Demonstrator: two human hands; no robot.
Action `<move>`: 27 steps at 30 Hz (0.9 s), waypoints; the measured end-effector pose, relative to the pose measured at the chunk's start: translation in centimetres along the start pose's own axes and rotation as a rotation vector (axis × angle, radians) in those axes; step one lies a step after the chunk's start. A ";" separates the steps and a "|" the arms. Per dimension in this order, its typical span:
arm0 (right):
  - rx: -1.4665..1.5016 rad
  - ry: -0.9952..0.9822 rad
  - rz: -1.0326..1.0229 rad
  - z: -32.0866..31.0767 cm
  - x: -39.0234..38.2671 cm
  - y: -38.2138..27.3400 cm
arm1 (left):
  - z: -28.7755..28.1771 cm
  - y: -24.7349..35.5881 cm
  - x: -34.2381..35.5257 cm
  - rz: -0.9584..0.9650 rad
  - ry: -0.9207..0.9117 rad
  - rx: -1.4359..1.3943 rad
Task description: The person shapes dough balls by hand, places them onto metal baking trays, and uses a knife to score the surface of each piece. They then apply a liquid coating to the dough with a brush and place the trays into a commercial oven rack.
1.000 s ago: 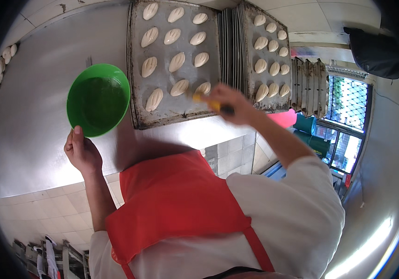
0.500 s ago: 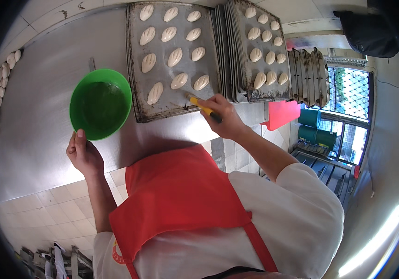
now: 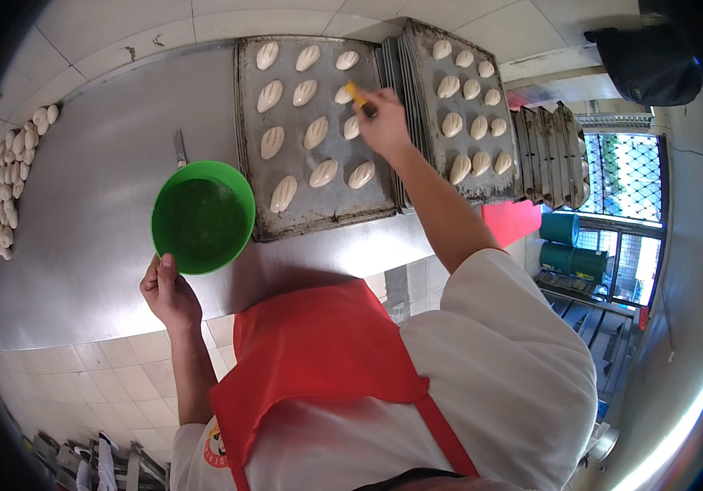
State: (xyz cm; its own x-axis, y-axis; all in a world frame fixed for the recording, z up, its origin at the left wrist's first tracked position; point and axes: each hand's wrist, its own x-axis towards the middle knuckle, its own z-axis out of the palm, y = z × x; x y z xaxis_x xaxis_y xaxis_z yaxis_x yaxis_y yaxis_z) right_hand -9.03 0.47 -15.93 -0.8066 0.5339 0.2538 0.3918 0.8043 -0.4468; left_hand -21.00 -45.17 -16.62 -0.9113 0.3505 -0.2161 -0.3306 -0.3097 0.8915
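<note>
My left hand point(image 3: 169, 295) grips the near rim of a green bowl point(image 3: 187, 217), with the thumb up and a little liquid inside. In my right hand point(image 3: 386, 127) is a yellow-and-black brush point(image 3: 355, 94), its tip blurred over an oval dough piece near the right side of a worn baking tray point(image 3: 286, 229). Rows of pale, slashed, glossy dough pieces point(image 3: 315, 132) lie on this tray. A second, stacked tray point(image 3: 441, 193) of similar pieces point(image 3: 478, 128) stands to its right.
A pile of pale dough pieces point(image 3: 15, 164) lines the steel table's point(image 3: 81, 245) left end. A knife point(image 3: 180, 147) lies behind the bowl. At right are stacked pans point(image 3: 548, 155), a red board point(image 3: 507, 221), green drums point(image 3: 564, 258), a window and a dark bag point(image 3: 638, 65).
My right hand with the brush has moved up and slightly left, from the tray's bottom row to its upper rows. The bowl appears lower and farther right in the view.
</note>
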 end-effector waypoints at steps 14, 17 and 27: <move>0.195 0.077 -0.136 3.6 8.9 -2.7 | 5.0 1.4 4.1 0.033 0.154 0.074; 0.117 0.107 -0.161 5.7 12.2 -3.2 | 5.2 1.6 5.0 0.025 0.129 0.094; 0.150 -0.233 -0.320 8.4 11.9 -9.9 | 5.9 3.4 11.9 0.105 0.153 0.120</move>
State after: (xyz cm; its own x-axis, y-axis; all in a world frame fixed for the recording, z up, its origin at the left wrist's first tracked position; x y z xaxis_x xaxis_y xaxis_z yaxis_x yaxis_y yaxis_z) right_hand -26.16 -3.32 -15.68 -0.9624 0.1762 0.2067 0.0505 0.8639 -0.5012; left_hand -31.54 -36.83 -13.80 -0.9687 0.1810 -0.1697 -0.2090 -0.2262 0.9514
